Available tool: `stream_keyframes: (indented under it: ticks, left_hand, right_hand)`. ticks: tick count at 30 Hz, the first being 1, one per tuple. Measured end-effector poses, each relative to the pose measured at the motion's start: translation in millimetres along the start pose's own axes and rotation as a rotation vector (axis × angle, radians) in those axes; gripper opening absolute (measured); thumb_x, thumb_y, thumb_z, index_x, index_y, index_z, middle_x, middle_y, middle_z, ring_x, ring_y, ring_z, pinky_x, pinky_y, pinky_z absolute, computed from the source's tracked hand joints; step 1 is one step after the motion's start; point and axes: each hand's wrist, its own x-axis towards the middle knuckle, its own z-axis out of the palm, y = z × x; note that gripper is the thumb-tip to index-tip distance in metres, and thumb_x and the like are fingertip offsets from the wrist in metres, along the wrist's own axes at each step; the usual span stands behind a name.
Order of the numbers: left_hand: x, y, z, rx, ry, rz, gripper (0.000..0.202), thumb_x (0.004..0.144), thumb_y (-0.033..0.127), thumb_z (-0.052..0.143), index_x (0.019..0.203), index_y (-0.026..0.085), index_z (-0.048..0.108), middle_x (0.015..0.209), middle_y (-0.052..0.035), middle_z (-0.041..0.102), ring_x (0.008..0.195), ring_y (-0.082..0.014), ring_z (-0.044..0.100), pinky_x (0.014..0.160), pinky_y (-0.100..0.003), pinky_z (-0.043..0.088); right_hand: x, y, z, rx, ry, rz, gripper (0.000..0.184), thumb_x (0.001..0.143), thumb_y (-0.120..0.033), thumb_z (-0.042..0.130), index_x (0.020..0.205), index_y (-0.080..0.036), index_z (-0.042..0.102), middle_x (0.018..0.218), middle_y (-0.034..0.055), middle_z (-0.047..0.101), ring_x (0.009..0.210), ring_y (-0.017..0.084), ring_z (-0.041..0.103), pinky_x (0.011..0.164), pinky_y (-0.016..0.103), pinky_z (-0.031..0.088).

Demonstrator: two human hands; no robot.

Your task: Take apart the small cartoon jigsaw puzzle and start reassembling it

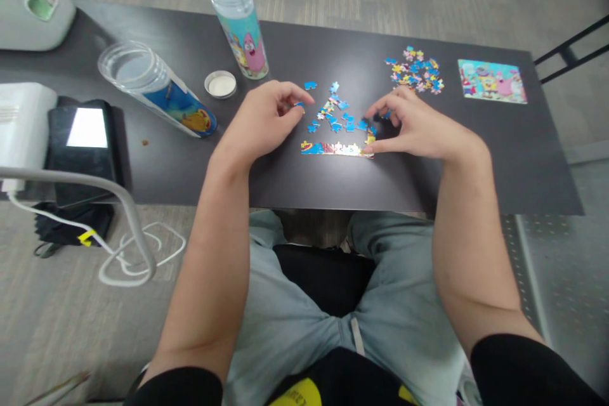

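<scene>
Now pinching a blue puzzle piece (299, 106), presumably light, stiff and best held by its edges, in the left hand (270, 113) beyond the left end of the joined strip (328, 149), with the right hand (413, 124) spread at its right end, cannot tell whether grasping.

One head-worn view looks forward and steeply down over the trousers (266, 285), near enough that the worktop (533, 152) overruns its left edge.

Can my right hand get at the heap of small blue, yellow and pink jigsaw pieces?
Likely yes: your right hand is just on the near side of the heap of jigsaw pieces, and no object appears to stand between them.
</scene>
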Motion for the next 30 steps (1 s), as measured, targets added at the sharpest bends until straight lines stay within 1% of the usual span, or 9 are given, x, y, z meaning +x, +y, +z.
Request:
stream_keyframes:
  ticks: [4,7,11,16,18,23,25,28,30]
  left_hand:
    - [-11.9,-4.5,-13.9,-0.061,-0.024,-0.076,0.025,0.097,0.05,0.09,0.111,0.03,0.086,0.1,-0.0046,0.084,0.098,-0.0268,0.073,0.095,-0.048,0.066]
    - [-16.7,-4.6,-15.7,-0.102,-0.068,-0.11,0.034,0.096,0.053,0.094,0.119,0.03,0.085,0.101,-0.0053,0.086,0.094,-0.0272,0.077,0.092,-0.049,0.067]
    - [-16.6,2.0,-6.8,-0.121,-0.159,-0.101,0.04,0.1,0.056,0.09,0.129,0.029,0.089,0.103,-0.0071,0.088,0.094,-0.0275,0.08,0.089,-0.047,0.067]
    - [-14.1,12.2,6.7,-0.13,-0.221,-0.059,0.036,0.097,0.063,0.093,0.109,0.03,0.09,0.098,-0.005,0.088,0.095,-0.0256,0.078,0.091,-0.044,0.066]
    - [-12.8,15.3,11.4,-0.152,-0.255,-0.056,0.038,0.094,0.066,0.095,0.106,0.03,0.089,0.096,-0.0039,0.087,0.092,-0.0245,0.077,0.091,-0.044,0.066]
    - [-7.5,23.7,23.9,-0.185,-0.283,-0.048,0.046,0.091,0.073,0.1,0.104,0.03,0.087,0.095,-0.0034,0.089,0.091,-0.0246,0.077,0.092,-0.044,0.067]
    - [-5.0,28.1,28.2,-0.174,-0.315,-0.04,0.046,0.093,0.073,0.098,0.102,0.03,0.088,0.097,-0.0042,0.09,0.093,-0.0247,0.079,0.091,-0.043,0.067]
    - [-1.1,33.7,33.5,-0.166,-0.358,-0.02,0.044,0.096,0.072,0.095,0.101,0.028,0.09,0.098,-0.0045,0.091,0.094,-0.0245,0.08,0.091,-0.043,0.067]
    - [1.3,35.1,36.6,-0.161,-0.367,-0.013,0.045,0.096,0.073,0.095,0.1,0.028,0.09,0.096,-0.0041,0.09,0.093,-0.0248,0.08,0.093,-0.044,0.068]
  right_hand:
    - [-11.0,10.6,-3.7,-0.008,0.008,0.032,0.063,0.088,-0.062,0.116,0.133,-0.035,0.082,0.142,0.0189,0.073,0.128,0.047,0.07,0.112,0.072,0.065]
    - [-20.1,17.1,-8.9,0.002,0.03,0.068,0.063,0.089,-0.053,0.116,0.138,-0.031,0.082,0.15,0.0214,0.07,0.127,0.042,0.07,0.113,0.065,0.064]
    - [-32.1,28.3,-16.4,0.014,0.043,0.107,0.067,0.086,-0.044,0.12,0.14,-0.031,0.083,0.153,0.0204,0.069,0.123,0.036,0.068,0.112,0.059,0.063]
    - [-44.0,37.7,-23.1,0.031,0.034,0.154,0.083,0.076,-0.023,0.123,0.15,-0.025,0.086,0.154,0.0236,0.067,0.116,0.032,0.066,0.112,0.057,0.065]
    - [-49.1,40.3,-25.5,0.045,0.042,0.168,0.082,0.076,-0.028,0.125,0.149,-0.023,0.087,0.155,0.0244,0.067,0.113,0.031,0.065,0.109,0.057,0.066]
    - [-59.4,44.5,-29.0,0.04,0.068,0.197,0.07,0.084,-0.061,0.122,0.137,-0.03,0.088,0.154,0.0211,0.071,0.111,0.032,0.067,0.104,0.056,0.066]
    - [-58.5,40.7,-27.4,0.039,0.091,0.166,0.062,0.09,-0.062,0.115,0.136,-0.031,0.087,0.151,0.0202,0.073,0.112,0.033,0.067,0.103,0.055,0.065]
    - [-50.1,24.6,-19.3,0.037,0.137,0.059,0.051,0.101,-0.053,0.098,0.141,-0.024,0.086,0.146,0.0221,0.075,0.115,0.036,0.069,0.105,0.056,0.064]
    - [-42.4,9.0,-10.7,0.019,0.143,0.007,0.051,0.103,-0.06,0.095,0.14,-0.027,0.085,0.147,0.0204,0.076,0.121,0.04,0.071,0.114,0.062,0.062]
